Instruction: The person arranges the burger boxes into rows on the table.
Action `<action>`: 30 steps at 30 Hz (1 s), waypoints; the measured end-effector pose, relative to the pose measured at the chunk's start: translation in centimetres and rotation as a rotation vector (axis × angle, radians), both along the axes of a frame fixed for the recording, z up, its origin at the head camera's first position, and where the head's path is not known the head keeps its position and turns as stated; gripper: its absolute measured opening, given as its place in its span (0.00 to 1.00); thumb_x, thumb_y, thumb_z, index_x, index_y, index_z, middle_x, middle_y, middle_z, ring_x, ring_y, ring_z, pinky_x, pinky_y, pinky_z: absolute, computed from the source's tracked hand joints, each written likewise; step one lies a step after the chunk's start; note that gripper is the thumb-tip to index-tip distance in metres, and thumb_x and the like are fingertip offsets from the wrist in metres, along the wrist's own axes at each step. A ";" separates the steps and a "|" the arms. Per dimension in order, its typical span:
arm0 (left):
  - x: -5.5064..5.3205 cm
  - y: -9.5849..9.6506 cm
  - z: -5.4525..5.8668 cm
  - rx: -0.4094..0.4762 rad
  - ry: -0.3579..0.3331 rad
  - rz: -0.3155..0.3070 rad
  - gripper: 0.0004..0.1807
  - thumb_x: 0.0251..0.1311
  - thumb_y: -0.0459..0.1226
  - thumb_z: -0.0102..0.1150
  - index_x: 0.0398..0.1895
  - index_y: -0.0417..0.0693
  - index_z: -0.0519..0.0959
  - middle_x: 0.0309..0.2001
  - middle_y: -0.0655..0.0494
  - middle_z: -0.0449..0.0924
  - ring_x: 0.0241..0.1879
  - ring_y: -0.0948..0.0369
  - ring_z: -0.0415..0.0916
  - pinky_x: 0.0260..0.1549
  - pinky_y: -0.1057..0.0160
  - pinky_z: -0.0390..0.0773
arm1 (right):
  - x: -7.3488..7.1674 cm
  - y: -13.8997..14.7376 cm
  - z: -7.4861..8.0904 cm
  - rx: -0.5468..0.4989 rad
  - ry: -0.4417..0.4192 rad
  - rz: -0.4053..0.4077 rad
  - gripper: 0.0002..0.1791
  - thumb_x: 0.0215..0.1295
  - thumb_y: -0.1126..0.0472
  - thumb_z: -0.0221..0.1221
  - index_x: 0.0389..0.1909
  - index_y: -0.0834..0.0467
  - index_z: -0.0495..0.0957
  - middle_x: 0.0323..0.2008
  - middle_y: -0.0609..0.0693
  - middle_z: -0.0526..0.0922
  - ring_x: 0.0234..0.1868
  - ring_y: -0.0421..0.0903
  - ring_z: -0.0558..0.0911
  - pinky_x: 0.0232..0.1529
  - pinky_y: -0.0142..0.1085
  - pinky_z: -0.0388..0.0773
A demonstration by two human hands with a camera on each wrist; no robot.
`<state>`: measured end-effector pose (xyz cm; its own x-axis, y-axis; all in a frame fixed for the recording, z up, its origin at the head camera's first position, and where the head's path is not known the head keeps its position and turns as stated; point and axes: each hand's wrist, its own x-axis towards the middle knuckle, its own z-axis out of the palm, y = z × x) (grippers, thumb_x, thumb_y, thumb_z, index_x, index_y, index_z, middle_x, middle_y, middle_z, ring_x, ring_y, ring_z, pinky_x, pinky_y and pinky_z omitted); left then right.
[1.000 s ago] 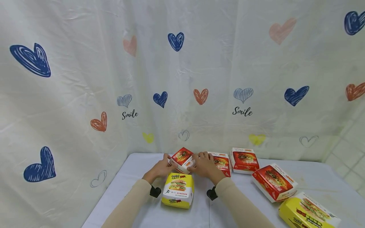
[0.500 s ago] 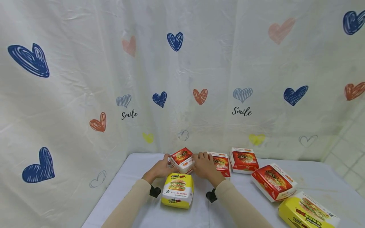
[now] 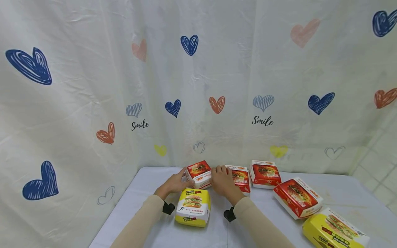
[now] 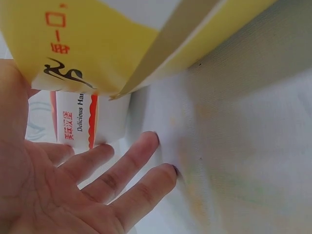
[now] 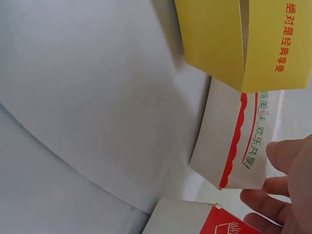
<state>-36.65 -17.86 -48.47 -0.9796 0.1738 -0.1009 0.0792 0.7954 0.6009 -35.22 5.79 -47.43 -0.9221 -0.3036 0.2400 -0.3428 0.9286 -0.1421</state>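
Observation:
A red-and-white hamburger box (image 3: 199,172) sits at the back of the table between both hands. My left hand (image 3: 174,182) lies along its left side; in the left wrist view the fingers (image 4: 131,165) are spread and lightly bent, some tips at the box. My right hand (image 3: 222,179) is at the box's right side, and its thumb (image 5: 282,152) is right at the box edge in the right wrist view, other fingers loosely bent by the corner. Just in front stands a yellow-and-white hamburger box (image 3: 193,207), between the wrists.
Right of my right hand stands another red box (image 3: 241,177), partly hidden by it. Farther right are two more red boxes, one at the back (image 3: 265,174) and one nearer (image 3: 298,197), plus a yellow box (image 3: 336,229). A heart-printed curtain (image 3: 198,86) hangs behind the table.
The red box between the hands has turned a little, its front now squarer to the yellow box. My right thumb has drawn back from its front face. The other boxes stay put.

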 end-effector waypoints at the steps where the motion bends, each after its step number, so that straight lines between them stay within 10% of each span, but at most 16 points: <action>1: 0.0 0.0 0.0 -0.003 -0.003 -0.003 0.53 0.63 0.65 0.58 0.83 0.55 0.48 0.76 0.46 0.67 0.75 0.41 0.62 0.68 0.33 0.65 | 0.0 0.0 0.0 0.002 0.000 -0.004 0.28 0.72 0.54 0.62 0.66 0.64 0.72 0.61 0.62 0.75 0.66 0.62 0.67 0.70 0.63 0.59; 30: 0.0 -0.1 -0.1 0.025 -0.015 -0.010 0.38 0.72 0.61 0.50 0.81 0.62 0.58 0.68 0.46 0.77 0.73 0.41 0.66 0.67 0.30 0.64 | 0.6 -0.6 -0.4 -0.017 -0.006 -0.040 0.32 0.70 0.49 0.63 0.68 0.61 0.70 0.64 0.61 0.77 0.67 0.61 0.69 0.71 0.64 0.58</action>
<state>-36.65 -17.93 -48.57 -0.9762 0.1861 -0.1111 0.0778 0.7791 0.6220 -34.64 5.16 -47.87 -0.9346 -0.2627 0.2397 -0.3049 0.9388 -0.1600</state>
